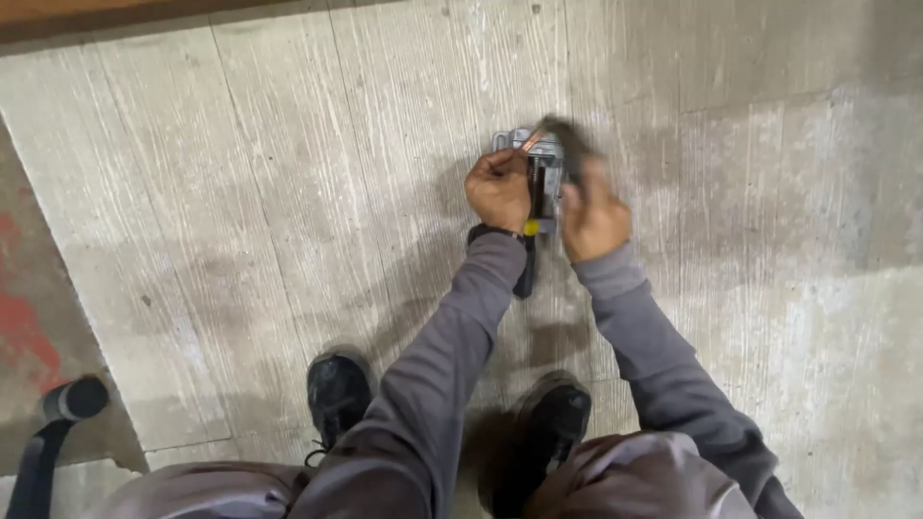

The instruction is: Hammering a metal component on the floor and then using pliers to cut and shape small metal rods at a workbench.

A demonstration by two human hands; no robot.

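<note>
Two hands meet at a small metal box (538,168) set in the concrete wall (288,192). Left hand (498,189) is closed around a screwdriver (528,255), steadying it against the box. Right hand (594,219) grips a dark blurred tool (567,144), kind unclear.

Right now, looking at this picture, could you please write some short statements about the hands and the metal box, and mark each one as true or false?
1. Both hands are at the grey metal box set in the concrete wall. True.
2. The left hand is closed around a tool with a black handle. True.
3. The right hand hangs by the person's side. False: it is raised to the box, holding something dark and blurred.
4. The person wears white shoes. False: the shoes are black.
5. The sleeves are grey. True.
</note>
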